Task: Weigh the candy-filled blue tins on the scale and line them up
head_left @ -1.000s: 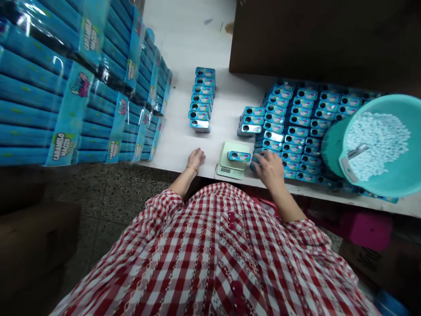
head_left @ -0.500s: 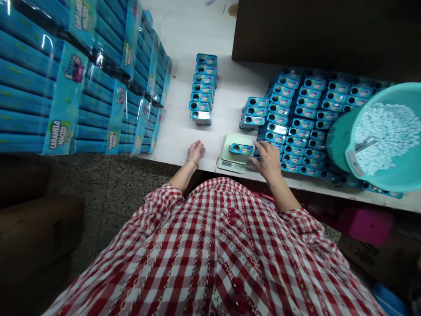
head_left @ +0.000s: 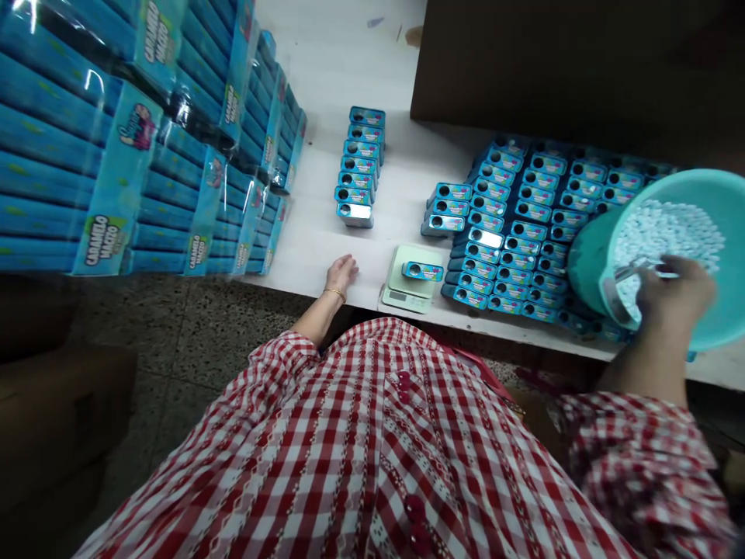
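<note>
L hand (head_left: 341, 273) lies palm-down, relaxed, fingers close together & pointing fwd, w/ L forearm (head_left: 311, 320) angled up toward it. R arm (head_left: 655, 361) reaches far out to the right, well apart from L. R hand (head_left: 675, 291) is blurred, knuckles up, fingers (head_left: 649, 289) curled.

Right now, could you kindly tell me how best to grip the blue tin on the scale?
Pinch the tin by its long sides from above with the left hand, the nearer one: it lies flat and alone on the scale, with room around it.
</note>
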A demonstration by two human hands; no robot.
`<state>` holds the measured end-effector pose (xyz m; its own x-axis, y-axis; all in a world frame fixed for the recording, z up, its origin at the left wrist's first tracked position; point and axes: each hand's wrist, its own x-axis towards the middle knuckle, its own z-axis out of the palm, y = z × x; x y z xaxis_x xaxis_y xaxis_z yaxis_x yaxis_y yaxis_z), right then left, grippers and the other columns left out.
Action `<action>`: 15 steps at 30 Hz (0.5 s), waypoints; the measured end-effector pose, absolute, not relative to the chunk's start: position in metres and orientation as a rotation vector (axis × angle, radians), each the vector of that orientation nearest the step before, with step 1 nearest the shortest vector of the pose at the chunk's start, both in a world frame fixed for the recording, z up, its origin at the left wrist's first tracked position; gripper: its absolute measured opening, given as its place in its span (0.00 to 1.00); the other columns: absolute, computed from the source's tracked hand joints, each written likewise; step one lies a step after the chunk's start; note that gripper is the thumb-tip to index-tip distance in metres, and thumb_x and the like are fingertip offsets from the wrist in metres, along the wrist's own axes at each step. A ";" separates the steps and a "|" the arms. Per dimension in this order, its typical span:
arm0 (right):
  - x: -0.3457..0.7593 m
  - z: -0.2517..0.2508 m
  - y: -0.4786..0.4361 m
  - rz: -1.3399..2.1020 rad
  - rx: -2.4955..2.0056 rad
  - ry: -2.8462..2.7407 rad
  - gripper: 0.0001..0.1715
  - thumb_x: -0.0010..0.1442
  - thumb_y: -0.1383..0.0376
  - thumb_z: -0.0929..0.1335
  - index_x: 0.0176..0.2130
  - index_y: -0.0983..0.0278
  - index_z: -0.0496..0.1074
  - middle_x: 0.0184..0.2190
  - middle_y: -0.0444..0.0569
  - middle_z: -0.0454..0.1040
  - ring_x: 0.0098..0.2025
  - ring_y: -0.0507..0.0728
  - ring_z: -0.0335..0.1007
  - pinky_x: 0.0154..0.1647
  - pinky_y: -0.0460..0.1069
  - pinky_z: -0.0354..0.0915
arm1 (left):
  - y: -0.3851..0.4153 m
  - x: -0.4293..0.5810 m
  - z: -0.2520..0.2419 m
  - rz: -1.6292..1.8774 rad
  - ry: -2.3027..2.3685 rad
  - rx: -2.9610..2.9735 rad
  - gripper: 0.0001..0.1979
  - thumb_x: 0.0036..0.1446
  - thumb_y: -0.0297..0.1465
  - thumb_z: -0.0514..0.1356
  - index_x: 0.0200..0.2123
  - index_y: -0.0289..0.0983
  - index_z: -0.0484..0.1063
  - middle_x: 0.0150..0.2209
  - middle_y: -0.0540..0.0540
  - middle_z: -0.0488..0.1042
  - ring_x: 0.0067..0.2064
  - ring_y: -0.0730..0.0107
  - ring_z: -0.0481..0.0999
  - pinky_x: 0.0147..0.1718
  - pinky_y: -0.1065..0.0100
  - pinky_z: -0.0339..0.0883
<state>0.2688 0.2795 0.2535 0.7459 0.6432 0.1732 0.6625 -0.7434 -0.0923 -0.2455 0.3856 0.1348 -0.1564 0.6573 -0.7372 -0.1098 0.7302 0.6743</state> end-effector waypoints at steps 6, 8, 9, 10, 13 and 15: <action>0.290 0.233 0.313 0.591 -3.145 -1.082 0.12 0.52 0.74 0.66 0.20 0.70 0.75 0.34 0.66 0.75 0.35 0.56 0.69 0.31 0.54 0.52 | 0.389 -0.230 0.142 0.742 1.537 0.446 0.14 0.51 0.34 0.59 0.42 0.37 0.68 0.41 0.46 0.72 0.31 0.79 0.72 0.32 0.73 0.62; 0.286 0.232 0.318 0.608 -3.199 -1.136 0.14 0.50 0.77 0.66 0.16 0.70 0.72 0.36 0.67 0.75 0.37 0.57 0.70 0.31 0.54 0.52 | 0.390 -0.227 0.145 0.752 1.519 0.445 0.13 0.52 0.33 0.59 0.42 0.36 0.68 0.41 0.45 0.73 0.30 0.79 0.72 0.32 0.74 0.62; 0.285 0.232 0.319 0.640 -3.221 -1.165 0.15 0.50 0.77 0.65 0.16 0.70 0.72 0.36 0.67 0.75 0.37 0.58 0.70 0.30 0.54 0.52 | 0.390 -0.226 0.146 0.752 1.516 0.444 0.13 0.52 0.33 0.58 0.42 0.36 0.68 0.40 0.45 0.73 0.30 0.79 0.72 0.31 0.74 0.62; 0.286 0.233 0.318 0.673 -3.230 -1.226 0.14 0.49 0.77 0.66 0.16 0.70 0.72 0.35 0.66 0.75 0.36 0.58 0.70 0.30 0.53 0.52 | 0.390 -0.225 0.146 0.748 1.516 0.444 0.13 0.52 0.33 0.58 0.42 0.35 0.68 0.39 0.45 0.73 0.30 0.79 0.72 0.31 0.74 0.62; 0.296 0.239 0.311 0.647 -3.225 -1.467 0.07 0.48 0.74 0.67 0.24 0.69 0.76 0.32 0.62 0.76 0.32 0.58 0.70 0.29 0.51 0.54 | 0.389 -0.225 0.147 0.725 1.514 0.443 0.14 0.51 0.34 0.59 0.41 0.35 0.68 0.38 0.45 0.73 0.31 0.77 0.72 0.31 0.74 0.62; 0.302 0.245 0.302 0.457 -3.165 -1.494 0.10 0.48 0.69 0.68 0.32 0.68 0.77 0.29 0.57 0.76 0.28 0.57 0.69 0.28 0.49 0.57 | 0.389 -0.224 0.145 0.717 1.510 0.444 0.14 0.51 0.35 0.59 0.41 0.35 0.68 0.38 0.45 0.74 0.31 0.77 0.72 0.32 0.74 0.62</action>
